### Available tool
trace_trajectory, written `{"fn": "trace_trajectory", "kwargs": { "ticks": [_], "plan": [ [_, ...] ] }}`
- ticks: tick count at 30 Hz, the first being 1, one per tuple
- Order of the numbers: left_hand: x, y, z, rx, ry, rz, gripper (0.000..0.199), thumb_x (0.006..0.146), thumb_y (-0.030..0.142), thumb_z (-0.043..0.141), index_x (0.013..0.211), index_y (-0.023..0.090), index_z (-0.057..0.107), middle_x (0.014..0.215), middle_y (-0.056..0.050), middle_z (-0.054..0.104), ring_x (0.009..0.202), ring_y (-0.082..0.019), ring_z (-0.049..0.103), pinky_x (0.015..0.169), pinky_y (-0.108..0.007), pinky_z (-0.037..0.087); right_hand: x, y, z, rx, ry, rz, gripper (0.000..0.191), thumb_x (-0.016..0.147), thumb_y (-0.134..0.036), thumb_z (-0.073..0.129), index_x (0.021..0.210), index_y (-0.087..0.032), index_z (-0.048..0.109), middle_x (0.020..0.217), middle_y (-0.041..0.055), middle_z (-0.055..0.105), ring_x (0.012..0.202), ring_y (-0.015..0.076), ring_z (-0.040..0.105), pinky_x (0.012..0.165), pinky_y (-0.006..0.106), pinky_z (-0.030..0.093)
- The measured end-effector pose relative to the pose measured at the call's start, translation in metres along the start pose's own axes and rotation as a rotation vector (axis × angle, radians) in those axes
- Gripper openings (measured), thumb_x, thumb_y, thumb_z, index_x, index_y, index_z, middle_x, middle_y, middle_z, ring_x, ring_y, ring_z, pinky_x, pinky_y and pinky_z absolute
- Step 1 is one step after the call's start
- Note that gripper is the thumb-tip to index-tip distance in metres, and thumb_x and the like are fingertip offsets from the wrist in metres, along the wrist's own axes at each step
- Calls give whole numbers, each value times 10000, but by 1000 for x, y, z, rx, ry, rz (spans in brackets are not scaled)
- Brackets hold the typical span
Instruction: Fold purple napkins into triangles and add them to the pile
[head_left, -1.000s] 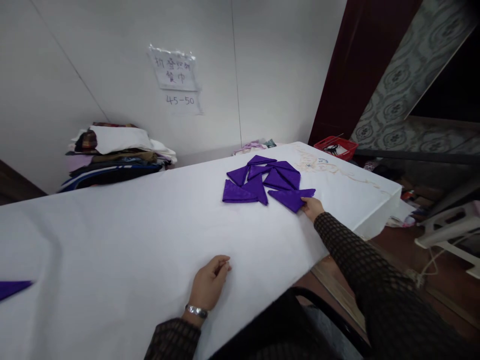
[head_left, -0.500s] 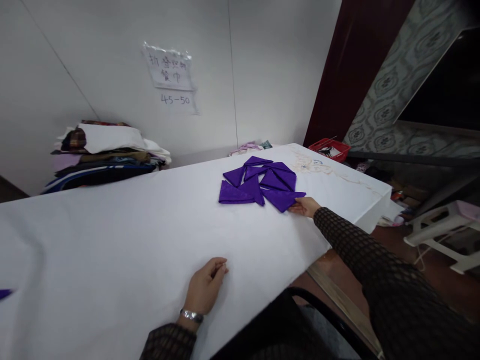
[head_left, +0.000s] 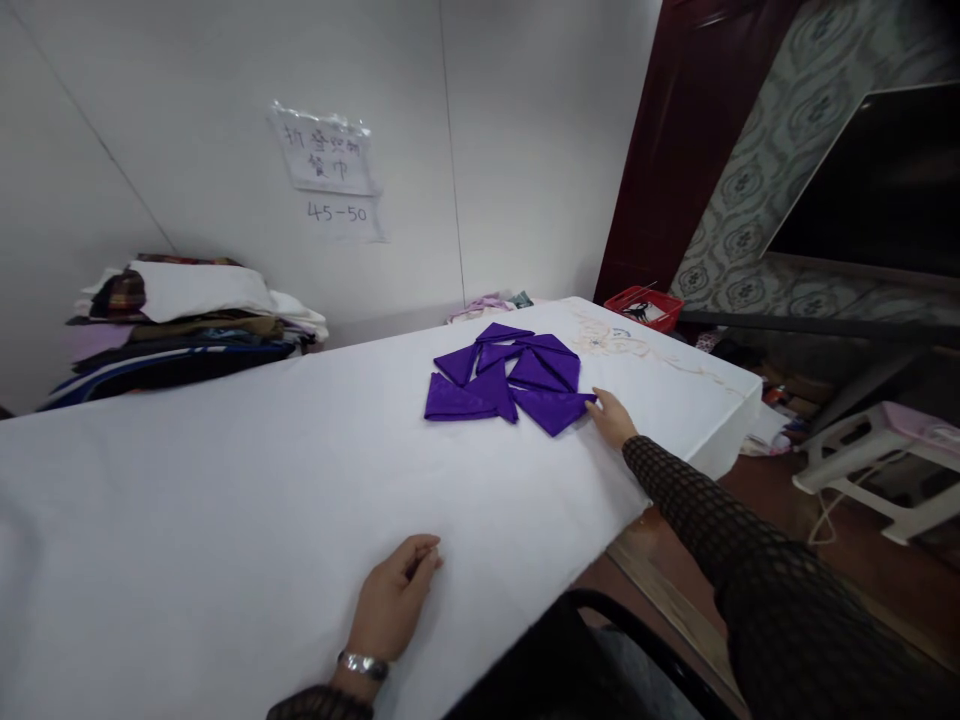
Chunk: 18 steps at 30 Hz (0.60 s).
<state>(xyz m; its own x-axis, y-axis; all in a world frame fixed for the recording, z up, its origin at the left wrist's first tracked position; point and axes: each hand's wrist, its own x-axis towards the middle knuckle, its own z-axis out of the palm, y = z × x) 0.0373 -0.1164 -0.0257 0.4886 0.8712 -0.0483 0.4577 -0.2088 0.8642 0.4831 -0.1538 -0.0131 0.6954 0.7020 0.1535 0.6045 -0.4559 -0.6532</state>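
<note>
Several purple folded napkins [head_left: 461, 398] lie close together on the white tablecloth [head_left: 300, 500], partly overlapping in a rough ring. My right hand [head_left: 611, 418] reaches in from the right. Its thumb and fingertips close around the pointed right corner of the front-right purple napkin [head_left: 551, 406], which lies flat. Nearer to me, my left hand [head_left: 394, 595] rests on the cloth with its fingers curled in and the thumb close to them. Nothing shows in it, and it is apart from the napkins. A silver bracelet [head_left: 364, 665] circles the left wrist.
Piled cloths [head_left: 202, 310] stand behind the table at left. A paper sign [head_left: 330, 160] hangs on the wall. A red basket [head_left: 645, 308] is past the far right corner, and a plastic stool [head_left: 892, 450] stands on the floor at right. A black chair rail [head_left: 645, 630] is near me.
My right hand has shifted from the napkin's lower right edge to its pointed tip. The napkin keeps its place in the group. The view has turned slightly right; my left hand stays on the cloth.
</note>
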Motion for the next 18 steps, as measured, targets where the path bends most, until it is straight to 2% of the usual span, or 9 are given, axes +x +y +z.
{"fn": "trace_trajectory", "kwargs": {
  "ticks": [3, 6, 9, 15, 18],
  "plan": [
    [-1, 1, 0, -7, 16, 8, 328, 761, 486, 506, 904, 224, 641, 736, -6, 704, 590, -169, 616, 582, -284, 513, -3, 0, 16, -129, -52, -131, 455, 871, -299, 489, 1295, -136, 467, 1384, 140, 445, 1295, 233, 379, 1079, 345, 273],
    [-1, 3, 0, -17, 26, 11, 315, 753, 485, 510, 882, 231, 645, 733, -4, 705, 619, -174, 630, 588, -278, 520, -3, 0, 27, -207, -62, -178, 416, 884, -296, 459, 1265, -132, 491, 1356, 154, 468, 1275, 256, 395, 1068, 380, 278],
    [-2, 3, 1, -23, 22, 1, 328, 761, 496, 491, 884, 233, 644, 737, -4, 703, 656, -183, 642, 609, -283, 528, -3, 2, 27, -260, -47, -206, 420, 896, -303, 431, 1266, -112, 484, 1362, 180, 453, 1283, 272, 377, 1062, 403, 280],
    [-1, -1, 2, -19, 3, -4, 330, 767, 488, 483, 906, 233, 638, 767, -13, 706, 703, -194, 648, 642, -294, 527, -15, -8, 20, -460, 95, -273, 493, 929, -375, 359, 1351, -124, 388, 1471, 179, 310, 1368, 306, 221, 1065, 490, 225],
    [-1, 0, 1, -17, -1, -6, 336, 775, 483, 475, 920, 224, 634, 764, -16, 705, 699, -193, 647, 645, -296, 523, -20, -14, 20, -492, 48, -345, 496, 937, -383, 342, 1360, -127, 385, 1482, 163, 296, 1382, 280, 193, 1086, 473, 178]
  ]
}}
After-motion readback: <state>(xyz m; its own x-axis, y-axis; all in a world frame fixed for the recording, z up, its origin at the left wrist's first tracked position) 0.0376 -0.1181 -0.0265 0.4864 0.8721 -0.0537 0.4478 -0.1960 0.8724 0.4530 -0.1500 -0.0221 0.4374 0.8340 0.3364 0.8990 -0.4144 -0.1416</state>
